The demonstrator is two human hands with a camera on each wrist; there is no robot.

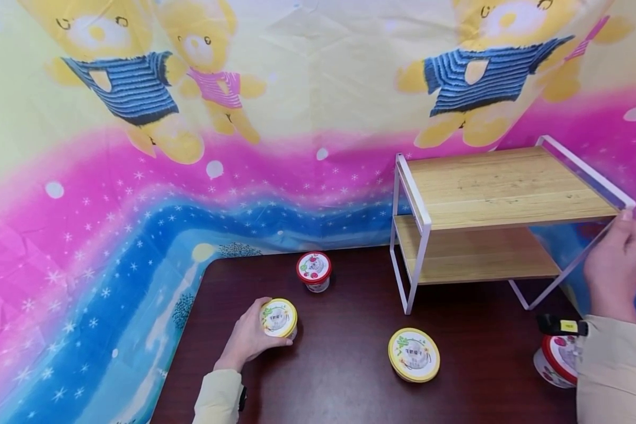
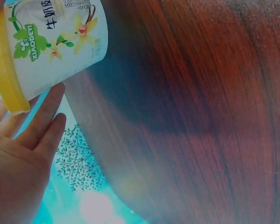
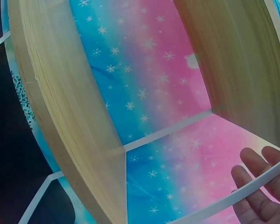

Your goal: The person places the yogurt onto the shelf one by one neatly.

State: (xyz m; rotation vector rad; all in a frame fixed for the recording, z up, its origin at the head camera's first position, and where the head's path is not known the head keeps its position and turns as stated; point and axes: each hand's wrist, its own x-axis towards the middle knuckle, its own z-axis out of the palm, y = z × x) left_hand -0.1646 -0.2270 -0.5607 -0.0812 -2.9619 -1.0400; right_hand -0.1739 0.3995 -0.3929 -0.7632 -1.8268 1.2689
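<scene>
My left hand [image 1: 249,335] holds a tub with a yellow lid [image 1: 278,318], thumb on the near side and fingers round the far side. In the left wrist view the white tub [image 2: 60,42] shows green leaves and yellow flowers; whether its base touches the table cannot be told. At the right, my right hand [image 1: 620,259] grips the front right corner of a two-tier shelf [image 1: 509,182] with wooden boards and a white frame. Its fingers [image 3: 254,161] lie behind the white bar in the right wrist view.
A red-lidded tub [image 1: 314,268] stands near the back of the dark wooden table [image 1: 339,365]. Another yellow-lidded tub [image 1: 414,355] stands in front of the shelf. A second red-lidded tub [image 1: 555,362] is partly hidden by the right sleeve. Behind hangs a bear-print cloth [image 1: 307,118].
</scene>
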